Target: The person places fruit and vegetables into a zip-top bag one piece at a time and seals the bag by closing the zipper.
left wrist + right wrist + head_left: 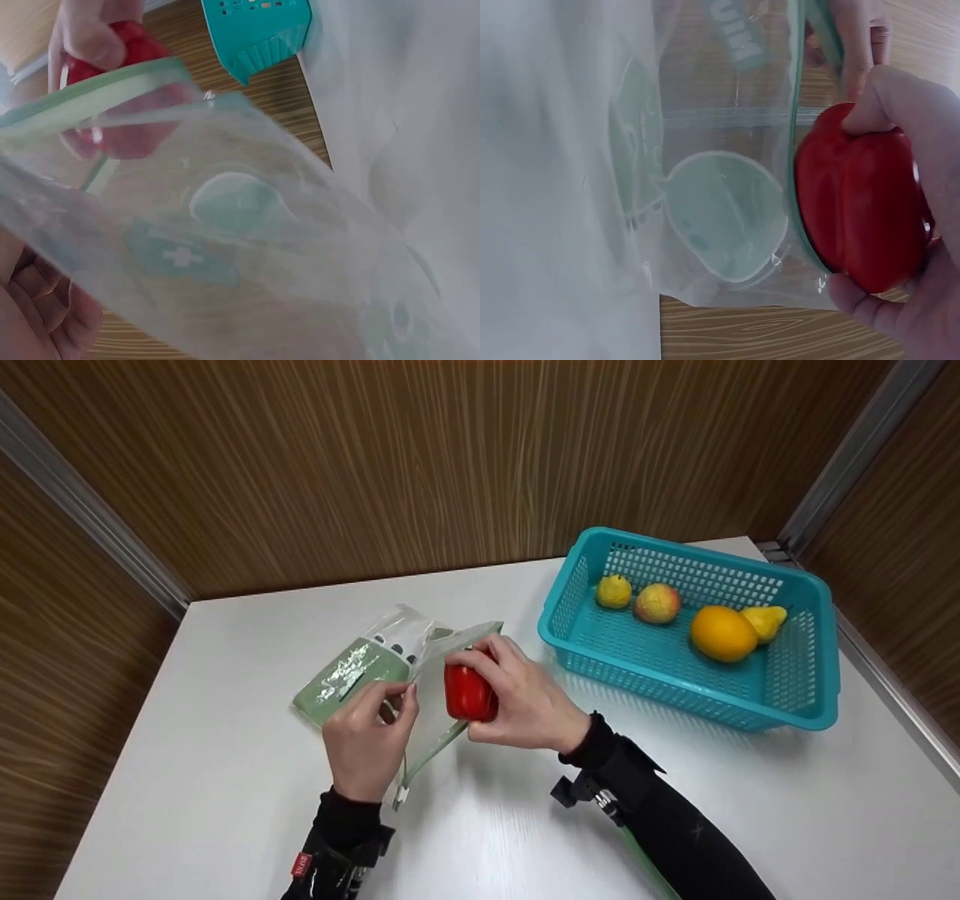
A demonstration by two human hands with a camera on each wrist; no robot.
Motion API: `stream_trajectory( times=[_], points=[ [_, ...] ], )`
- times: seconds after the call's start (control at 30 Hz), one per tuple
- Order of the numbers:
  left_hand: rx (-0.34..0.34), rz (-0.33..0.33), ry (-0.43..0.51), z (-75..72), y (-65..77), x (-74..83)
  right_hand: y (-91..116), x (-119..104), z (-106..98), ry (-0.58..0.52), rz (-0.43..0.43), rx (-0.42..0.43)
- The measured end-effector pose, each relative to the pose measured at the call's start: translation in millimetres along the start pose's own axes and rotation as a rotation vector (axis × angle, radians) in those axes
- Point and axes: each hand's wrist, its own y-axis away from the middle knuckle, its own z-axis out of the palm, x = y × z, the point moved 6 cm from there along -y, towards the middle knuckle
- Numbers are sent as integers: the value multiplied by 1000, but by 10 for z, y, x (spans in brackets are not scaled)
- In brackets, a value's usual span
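Note:
In the head view my right hand (532, 705) grips a red bell pepper (466, 694), thumb and fingers wrapped round its sides. The pepper (862, 202) stands right at the green-edged mouth of a clear zip bag (724, 217) with pale green prints. Part of the pepper (139, 127) shows through the film in the left wrist view. My left hand (366, 739) pinches the bag's edge between thumb and index finger. The bag's mouth is spread apart, and a small slider (401, 795) hangs at its near end. A glossy green panel (352, 679) with dark-and-white marks lies left of the pepper.
To the right stands a teal basket (690, 699) with openwork sides. Inside lie a small yellow fruit (613, 592), a red-yellow peach-like fruit (658, 604), an orange-yellow oval fruit (723, 634) and a yellow pear (766, 622). Wood-grain panels (375, 472) enclose the white table (232, 690).

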Motion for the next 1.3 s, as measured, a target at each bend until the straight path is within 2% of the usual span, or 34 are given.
stream_trajectory(
  times=[0.17, 0.4, 0.6, 0.87, 1.13, 1.3],
  points=[
    [19, 8, -5, -31, -4, 6, -3, -41, 91, 89, -20, -50],
    [57, 27, 44, -47, 5, 12, 11, -106, 224, 94, -51, -101],
    [19, 49, 66, 9, 2, 52, 29, -123, 305, 133, -38, -95],
    [-11, 75, 68, 68, 32, 97, 51, -152, 464, 310, -51, -110],
    [-19, 95, 70, 71, 40, 136, 27, -69, 639, 266, 45, -102],
    [-25, 83, 70, 69, 44, 129, -19, -55, 735, 245, 63, -81]
  ],
)
